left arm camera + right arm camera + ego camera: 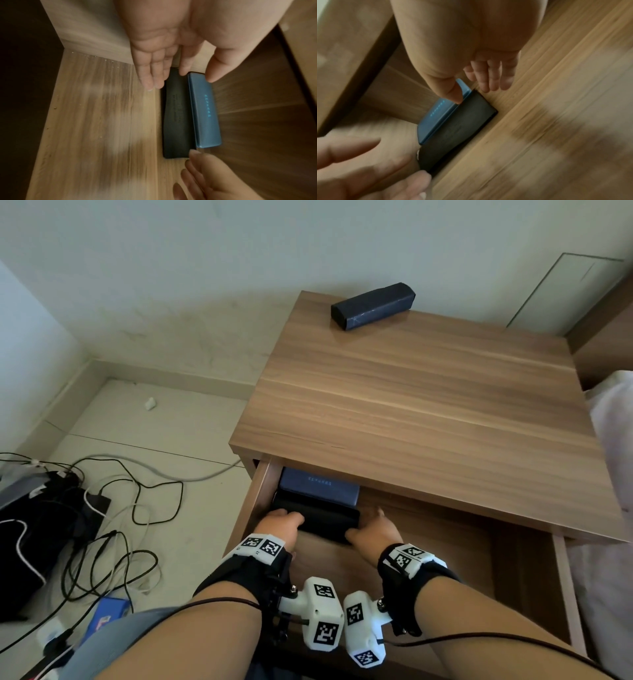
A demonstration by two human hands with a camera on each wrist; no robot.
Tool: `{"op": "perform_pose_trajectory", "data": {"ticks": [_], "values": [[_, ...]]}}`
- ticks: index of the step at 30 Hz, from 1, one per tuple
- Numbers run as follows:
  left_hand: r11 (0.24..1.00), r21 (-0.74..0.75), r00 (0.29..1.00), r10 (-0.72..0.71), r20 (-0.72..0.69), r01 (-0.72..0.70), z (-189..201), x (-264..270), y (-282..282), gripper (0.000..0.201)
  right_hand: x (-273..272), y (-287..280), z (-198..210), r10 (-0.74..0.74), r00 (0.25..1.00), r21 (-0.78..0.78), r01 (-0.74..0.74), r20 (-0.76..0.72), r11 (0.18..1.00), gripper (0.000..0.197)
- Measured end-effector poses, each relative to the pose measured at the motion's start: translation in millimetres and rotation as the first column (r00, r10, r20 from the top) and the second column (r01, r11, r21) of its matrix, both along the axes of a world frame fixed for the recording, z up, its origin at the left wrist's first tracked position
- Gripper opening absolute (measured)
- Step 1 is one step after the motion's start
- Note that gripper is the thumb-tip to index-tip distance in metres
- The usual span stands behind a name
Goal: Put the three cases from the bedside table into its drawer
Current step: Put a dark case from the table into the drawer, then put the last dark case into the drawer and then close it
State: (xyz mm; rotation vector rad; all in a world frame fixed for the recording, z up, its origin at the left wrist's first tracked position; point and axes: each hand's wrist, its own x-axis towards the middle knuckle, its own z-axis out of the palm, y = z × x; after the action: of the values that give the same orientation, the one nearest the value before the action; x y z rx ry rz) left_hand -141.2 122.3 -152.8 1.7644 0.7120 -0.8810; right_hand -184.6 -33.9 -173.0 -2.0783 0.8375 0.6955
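The bedside table's drawer (445, 546) stands pulled out. At its left end a blue case (318, 482) lies at the back and a black case (322, 518) lies against its front side. My left hand (282, 520) is at the black case's left end and my right hand (373, 529) at its right end. Both hands have straight fingers. In the left wrist view the left hand (181, 79) touches the end of the black case (176, 115) beside the blue case (204, 112). My right hand's (474, 92) thumb rests where the two cases meet. A third, dark navy case (373, 306) lies on the tabletop (411, 405) at the back.
The right part of the drawer floor is bare wood. Tangled cables (120, 508) and a black bag (27, 542) lie on the floor to the left. White bedding (613, 440) borders the table on the right. A wall stands behind it.
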Motion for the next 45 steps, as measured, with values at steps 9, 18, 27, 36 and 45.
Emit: {"op": "perform_pose_trajectory", "data": {"ticks": [9, 18, 27, 36, 45], "values": [[0.994, -0.105, 0.995, 0.047, 0.083, -0.038, 35, 9, -6, 0.003, 3, 16, 40, 0.031, 0.967, 0.021, -0.037, 0.253, 0.999, 0.04], [0.966, -0.257, 0.943, 0.116, 0.311, -0.034, 94, 29, -13, 0.016, 22, 13, 93, 0.015, 0.905, 0.099, -0.063, 0.426, 0.993, 0.009], [0.985, -0.167, 0.882, 0.105, 0.459, -0.03, 121, 69, -16, 0.019, 74, -10, 130, -0.064, 0.829, 0.068, 0.031, 0.555, 0.997, 0.008], [0.979, -0.191, 0.894, 0.144, 0.424, -0.067, 105, 118, -30, 0.016, 156, -47, 146, -0.072, 0.826, -0.044, 0.117, 0.559, 0.992, 0.019], [0.985, -0.092, 0.835, 0.17, 0.524, -0.143, 92, 125, -29, 0.018, 218, -68, 131, -0.09, 0.847, -0.178, 0.212, 0.524, 0.961, 0.057]]}}
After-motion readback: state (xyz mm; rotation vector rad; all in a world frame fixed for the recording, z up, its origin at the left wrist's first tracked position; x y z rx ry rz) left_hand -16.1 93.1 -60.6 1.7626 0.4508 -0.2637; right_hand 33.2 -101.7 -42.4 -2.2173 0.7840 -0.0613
